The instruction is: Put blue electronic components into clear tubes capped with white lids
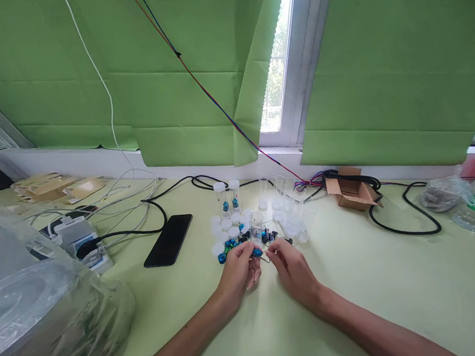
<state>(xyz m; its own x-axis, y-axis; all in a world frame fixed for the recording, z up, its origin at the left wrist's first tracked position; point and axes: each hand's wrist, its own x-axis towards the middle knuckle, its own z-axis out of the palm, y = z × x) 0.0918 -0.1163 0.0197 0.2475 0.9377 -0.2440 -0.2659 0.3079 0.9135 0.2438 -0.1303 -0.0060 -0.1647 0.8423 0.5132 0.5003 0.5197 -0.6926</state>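
A small clear plastic vial (256, 227) stands upright near the middle of the desk (377, 276), held at its base by the left hand (240, 270), whose fingers are curled closed around it. A blue bead (257, 251) sits at the left fingertips just below the vial. The right hand (290, 267) is just beside it, fingers pinched together on something too small to make out. Loose blue beads (227, 250) and white caps (225, 229) lie just left of and behind the vial. Two capped vials (227, 196) holding blue beads stand further back, and a cluster of empty vials (289, 204) stands toward the back edge. A black phone (168, 239) lies to the left, a small cardboard box (351, 191) near the back edge to the right, and a clear plastic bag (36, 292) fills the left corner.
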